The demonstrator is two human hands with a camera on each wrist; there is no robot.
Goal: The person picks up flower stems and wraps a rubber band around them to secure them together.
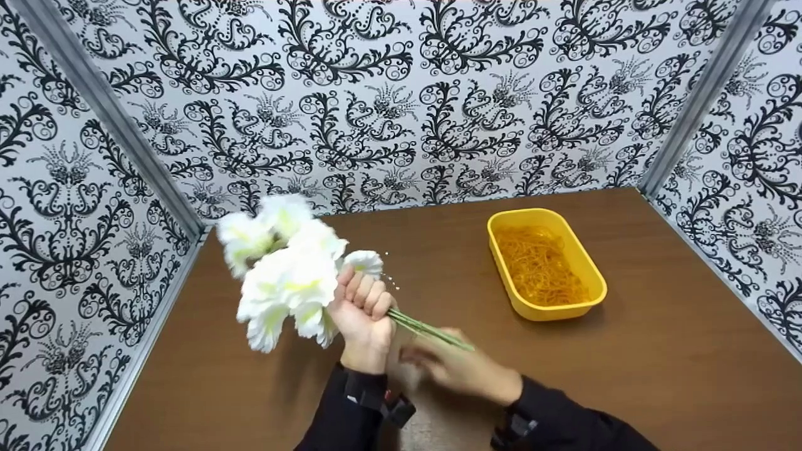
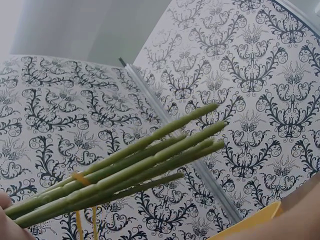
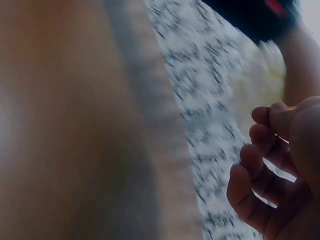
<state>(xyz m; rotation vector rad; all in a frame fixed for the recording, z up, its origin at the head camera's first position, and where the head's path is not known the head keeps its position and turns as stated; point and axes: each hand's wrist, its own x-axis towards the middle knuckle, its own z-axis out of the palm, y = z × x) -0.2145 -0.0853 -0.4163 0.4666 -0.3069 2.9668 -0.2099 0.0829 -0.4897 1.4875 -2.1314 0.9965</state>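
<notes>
My left hand [image 1: 364, 307] grips a bunch of white artificial flowers [image 1: 288, 275], their heads out to the left. Green stems [image 1: 421, 326] stick out of the fist to the right. In the left wrist view, a yellow rubber band [image 2: 81, 179] crosses the stems [image 2: 145, 167], and two stretched strands run down below them. Just under the stem ends, my right hand [image 1: 467, 366] is blurred in the head view. The right wrist view has its thumb and index finger pinched together, a bit of yellow band [image 3: 292, 107] at the tips; the other fingers are bent.
At the right on the brown table [image 1: 651, 351] stands a yellow tub [image 1: 557, 312] with many rubber bands [image 1: 539, 269] inside. Patterned walls [image 1: 401, 94] close off the back and both sides, with grey metal posts [image 1: 113, 113] at the corners.
</notes>
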